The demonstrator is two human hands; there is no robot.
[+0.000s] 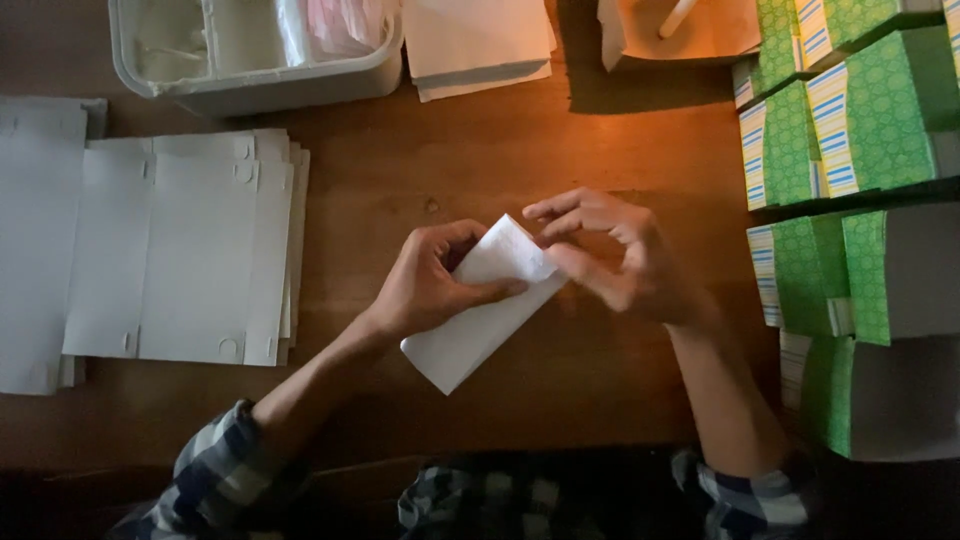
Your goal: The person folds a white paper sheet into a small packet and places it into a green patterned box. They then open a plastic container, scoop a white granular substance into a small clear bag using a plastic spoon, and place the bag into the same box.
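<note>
Fingers (455, 240) of my left hand (425, 285) curl around a folded white paper packet (480, 310), thumb pressed flat across its face — a firm hold. The packet sits slanted above the middle of the wooden worktop (480, 170), one corner pointing up between both hands. My right hand (610, 255) pinches at that upper corner, fingertips narrow and touching the paper's edge, though motion blur softens them. To my left lies a stack of flat white carton blanks (180, 250); at the far edge, a white plastic bin (250, 60) and a pile of white paper sheets (475, 45). Green patterned boxes (860, 130) stand stacked on my right — well apart from the packet.
</note>
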